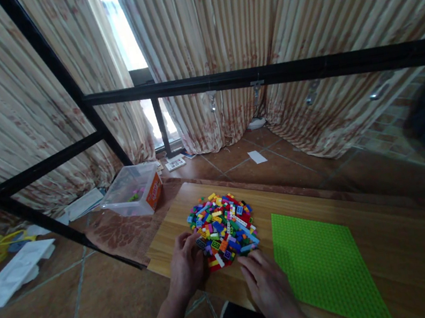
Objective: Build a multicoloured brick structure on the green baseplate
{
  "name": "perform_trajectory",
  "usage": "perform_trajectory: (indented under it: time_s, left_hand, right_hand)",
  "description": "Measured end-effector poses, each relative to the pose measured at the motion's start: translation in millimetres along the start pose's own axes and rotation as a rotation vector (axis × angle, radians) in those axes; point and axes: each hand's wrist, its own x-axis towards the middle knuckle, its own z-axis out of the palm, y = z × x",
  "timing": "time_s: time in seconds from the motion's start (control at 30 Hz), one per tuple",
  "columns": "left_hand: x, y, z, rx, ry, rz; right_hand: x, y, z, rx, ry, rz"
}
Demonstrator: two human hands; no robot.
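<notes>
A round heap of small toy building bricks (224, 227) in many colours lies on the wooden table (301, 201). My left hand (187, 266) is at the heap's near left edge, its fingers curled in against the bricks. At the near right edge is my right hand (266, 280), with fingers bent and drawn together close to the bricks. Whatever either hand pinches is too small or hidden to make out. A green studded baseplate (324, 265) lies flat to the right of my right hand.
A clear plastic box (128, 192) with an orange label and some pieces inside stands on the floor beyond the table's left end. Black metal bars (192, 85) cross in front of patterned curtains (214, 23). White moulded packaging (11, 274) lies at the far left.
</notes>
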Motion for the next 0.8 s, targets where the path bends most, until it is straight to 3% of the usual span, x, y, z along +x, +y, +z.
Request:
perform_trajectory:
  time_s: [0.17,0.37,0.47,0.6,0.7,0.8]
  left_hand:
    - [2,-7,1,0.034,-0.058,0.13]
    - [10,-7,-7,0.024,-0.105,0.152]
    - [13,-12,-12,-0.025,-0.052,0.129]
    - [8,-5,-23,-0.204,0.032,-0.024]
    - [-7,21,-25,-0.521,-0.046,-0.245]
    - [-27,51,-13,-0.853,-0.156,-0.426]
  right_hand:
    - [-5,-4,4,0.001,0.026,-0.018]
    - [-19,-10,14,0.009,0.033,-0.108]
    - [-28,-10,14,0.02,0.056,-0.139]
    - [-34,-1,2,0.047,0.131,-0.089]
    - [-28,14,-12,0.026,0.167,0.002]
    - [-17,27,-20,-0.053,0.178,0.1]
